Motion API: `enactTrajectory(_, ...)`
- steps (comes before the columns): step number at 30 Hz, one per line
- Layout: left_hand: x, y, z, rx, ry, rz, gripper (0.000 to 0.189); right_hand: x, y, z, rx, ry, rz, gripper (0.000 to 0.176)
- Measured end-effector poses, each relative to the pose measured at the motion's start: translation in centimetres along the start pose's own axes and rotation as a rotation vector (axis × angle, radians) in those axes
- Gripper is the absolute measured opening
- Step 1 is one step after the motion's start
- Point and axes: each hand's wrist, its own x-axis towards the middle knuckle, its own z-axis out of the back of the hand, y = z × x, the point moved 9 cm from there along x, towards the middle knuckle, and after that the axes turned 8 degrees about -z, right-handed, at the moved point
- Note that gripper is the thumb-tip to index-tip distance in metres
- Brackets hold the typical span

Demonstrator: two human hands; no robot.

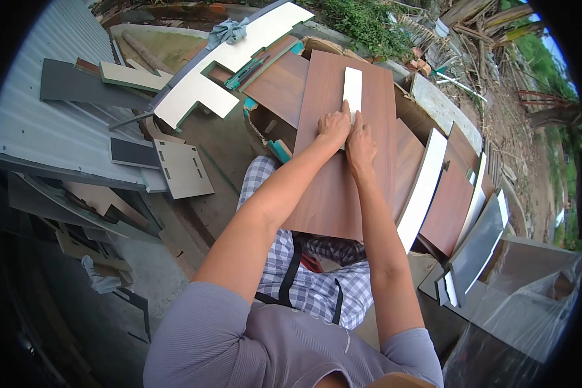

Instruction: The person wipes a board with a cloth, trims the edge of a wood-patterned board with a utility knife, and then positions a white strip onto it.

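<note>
A brown wood-grain board (317, 187) lies across my lap area, over a large open cardboard box. On it rests a narrow white strip (352, 84), pointing away from me. My left hand (335, 126) is at the strip's left side, its index finger stretched along it and its other fingers curled. Close beside it, my right hand (362, 143) is at the strip's right edge, index finger also forward and the rest bent. Both hands seem to grip the strip's near part, which they mostly hide.
Left of the board, a white cut-out panel (265, 35) carries a crumpled grey-blue cloth (227, 32) and green-handled tools (246, 72). More panels stand at right, including a curved white one (423, 187) and a dark one (477, 242). Corrugated metal sheeting (52, 126) is at left.
</note>
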Motion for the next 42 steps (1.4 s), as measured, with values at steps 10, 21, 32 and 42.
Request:
enactTrajectory(10, -20.6, -3.9, 0.0, -0.097, 0.107, -0.103, 0.052, -19.6, -1.5, 6.8, -0.002, 0.040, 0.122, 0.040)
enactTrajectory(21, -19.6, -1.1, 2.4, -0.103, 0.127, 0.024, 0.052, -18.3, 1.2, 4.9, 0.023, 0.155, 0.159, 0.042)
enactTrajectory(32, -5.1, 1.2, 2.1, 0.019, 0.081, -0.024, 0.050, -4.3, 2.7, 0.2, 0.004, -0.014, 0.129, 0.031)
enactTrajectory(42, 3.8, 3.1, 1.3, 0.005, 0.075, 0.002, 0.046, 4.1, 3.3, -3.5, -0.042, 0.081, 0.086, 0.039)
